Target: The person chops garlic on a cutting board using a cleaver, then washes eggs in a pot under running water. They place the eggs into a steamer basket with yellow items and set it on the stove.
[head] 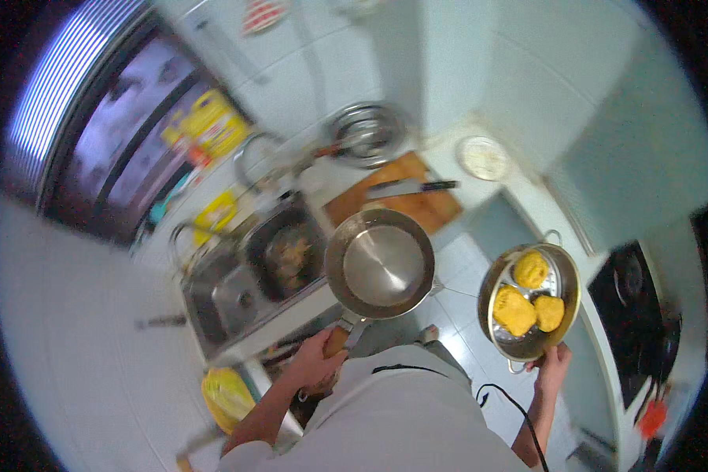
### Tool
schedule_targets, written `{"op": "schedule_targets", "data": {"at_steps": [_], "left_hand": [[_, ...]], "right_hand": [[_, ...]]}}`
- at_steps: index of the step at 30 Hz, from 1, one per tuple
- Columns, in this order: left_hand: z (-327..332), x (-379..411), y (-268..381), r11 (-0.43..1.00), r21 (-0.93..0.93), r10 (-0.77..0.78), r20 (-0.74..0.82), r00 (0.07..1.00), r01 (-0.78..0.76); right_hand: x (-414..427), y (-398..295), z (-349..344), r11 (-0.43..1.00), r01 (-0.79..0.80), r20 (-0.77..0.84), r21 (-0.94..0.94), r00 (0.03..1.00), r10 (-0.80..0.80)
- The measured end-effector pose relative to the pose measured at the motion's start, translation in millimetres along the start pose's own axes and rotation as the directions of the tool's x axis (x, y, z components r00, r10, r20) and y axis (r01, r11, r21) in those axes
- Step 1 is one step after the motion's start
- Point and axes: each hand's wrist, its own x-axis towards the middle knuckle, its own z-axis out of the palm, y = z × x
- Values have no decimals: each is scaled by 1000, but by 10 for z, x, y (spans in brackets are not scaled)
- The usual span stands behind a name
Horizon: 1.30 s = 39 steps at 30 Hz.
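Note:
My left hand is closed around the wooden handle of a metal pan, held out in front of my body. Its bottom shines with glare; whether it holds clear water I cannot tell. On the other side, my right hand grips a two-handled metal pot at its near rim, beside the lower loop handle. Inside that pot, a perforated steamer plate carries three yellow lumps of food. The pot tilts towards me, over the floor and counter edge.
A cleaver lies on a wooden cutting board beyond the pan. Left of it is a double sink with something brownish in one basin. A round white item sits on the counter; a black cooktop is at right. A black cord hangs nearby.

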Motion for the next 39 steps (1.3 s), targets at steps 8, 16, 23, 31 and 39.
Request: {"op": "schedule_targets", "data": {"at_steps": [8, 16, 23, 31, 39], "left_hand": [[156, 2022, 574, 995, 40, 68, 375, 925, -90], [467, 3691, 496, 993, -13, 89, 750, 655, -120], [1164, 4367, 986, 941, -74, 242, 830, 502, -330], [2105, 4292, 2012, 914, -107, 328, 761, 559, -390], [2725, 4269, 2432, 963, -142, 257, 747, 613, -230]], "right_hand": [[643, 286, 433, 980, -146, -178, 137, 969, 169], [436, 605, 918, 965, -93, -599, 245, 768, 226], [459, 718, 1069, 965, -50, -757, 258, 609, 234], [991, 645, 222, 943, -45, -666, 331, 696, 267], [1503, 40, -504, 954, -177, -544, 243, 789, 285]]}}
